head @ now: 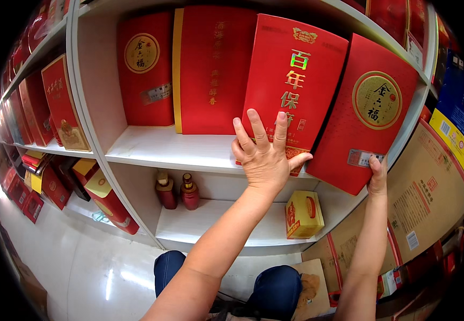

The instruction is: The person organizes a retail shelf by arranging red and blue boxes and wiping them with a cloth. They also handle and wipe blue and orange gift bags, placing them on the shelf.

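Observation:
My left hand [262, 158] lies with spread fingers against the lower front of a red gift box with silvery lettering [296, 80], which leans on the shelf. My right hand [377, 176] grips the lower right edge of a tilted red box with a round gold emblem [370, 100]; its thumb is on the front and the other fingers are hidden behind. The tilted box's lower corner juts out past the shelf edge [176, 154]. Left of these, a red box with a yellow side [216, 72] and another red box with a gold emblem [146, 76] stand upright.
Two dark red bottles [190, 192] and a small yellow box [305, 214] stand on the lower shelf. Cardboard cartons [428, 192] are at the right, with a blue and yellow box [456, 108] above. More red boxes [61, 96] fill the shelves at left. My knees [276, 289] are below.

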{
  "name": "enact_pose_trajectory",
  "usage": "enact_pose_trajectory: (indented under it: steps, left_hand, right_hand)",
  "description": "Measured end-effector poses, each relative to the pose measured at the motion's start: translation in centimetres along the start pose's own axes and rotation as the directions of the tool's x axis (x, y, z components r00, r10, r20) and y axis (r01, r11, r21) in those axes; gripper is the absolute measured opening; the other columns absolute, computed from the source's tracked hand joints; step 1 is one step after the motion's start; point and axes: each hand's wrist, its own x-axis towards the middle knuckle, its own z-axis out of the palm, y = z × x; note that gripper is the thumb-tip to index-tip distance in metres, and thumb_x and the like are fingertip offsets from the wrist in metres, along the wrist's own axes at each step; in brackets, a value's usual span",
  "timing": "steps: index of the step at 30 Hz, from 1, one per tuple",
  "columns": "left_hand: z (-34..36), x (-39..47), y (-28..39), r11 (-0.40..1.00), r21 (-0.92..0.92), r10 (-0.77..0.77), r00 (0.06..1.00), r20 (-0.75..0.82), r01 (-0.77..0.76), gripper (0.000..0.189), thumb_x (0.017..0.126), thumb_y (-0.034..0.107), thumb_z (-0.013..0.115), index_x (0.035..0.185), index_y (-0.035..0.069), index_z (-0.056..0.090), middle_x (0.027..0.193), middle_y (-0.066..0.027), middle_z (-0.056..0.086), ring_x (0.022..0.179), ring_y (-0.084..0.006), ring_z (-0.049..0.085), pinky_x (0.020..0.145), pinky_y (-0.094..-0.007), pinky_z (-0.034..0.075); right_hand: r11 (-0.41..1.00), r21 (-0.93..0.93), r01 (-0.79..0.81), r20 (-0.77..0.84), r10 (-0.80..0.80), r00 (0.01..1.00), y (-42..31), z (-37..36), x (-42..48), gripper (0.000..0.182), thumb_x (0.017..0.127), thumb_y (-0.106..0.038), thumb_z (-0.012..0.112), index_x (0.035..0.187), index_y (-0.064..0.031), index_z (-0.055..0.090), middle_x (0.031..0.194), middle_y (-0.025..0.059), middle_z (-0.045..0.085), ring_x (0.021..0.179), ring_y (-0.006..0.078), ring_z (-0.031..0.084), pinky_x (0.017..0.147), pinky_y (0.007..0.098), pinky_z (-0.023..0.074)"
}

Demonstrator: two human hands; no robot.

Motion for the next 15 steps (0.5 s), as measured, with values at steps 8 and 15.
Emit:
enact_pose_trajectory:
  steps: [8, 15]
  left_hand:
    - [0.4, -0.1, -0.3, 0.997, -0.069, 0.022, 1.0, -0.017, -0.023, 0.117, 0.053, 0.076, 0.06, 0.144, 0.021, 0.011, 0.145, -0.0258, -0.003, 0.126, -0.0517, 0.008, 0.091, -0.0631, 0.024]
    - [-0.7, -1.7, -0.8, 0.988, -0.147, 0.069, 0.99, 0.125, -0.051, 0.104, 0.065, 0.06, 0.067, 0.143, 0.016, 0.013, 0.145, -0.0262, -0.003, 0.132, -0.0476, -0.006, 0.099, -0.0648, 0.009]
  right_hand:
    - [0.999, 0.046, 0.019, -0.008, -0.019, 1.0, -0.4, -0.2, -0.2, 0.087, 0.064, -0.036, 0.065, 0.136, -0.0043, 0.027, 0.128, 0.0108, 0.042, 0.117, 0.0226, 0.042, 0.099, 0.0362, 0.0325]
    - [0.998, 0.02, 0.051, 0.002, -0.051, 0.999, -0.7, -0.3, 0.0, 0.087, 0.065, -0.036, 0.066, 0.137, -0.0049, 0.027, 0.129, 0.0104, 0.042, 0.117, 0.0222, 0.041, 0.1, 0.0353, 0.0308]
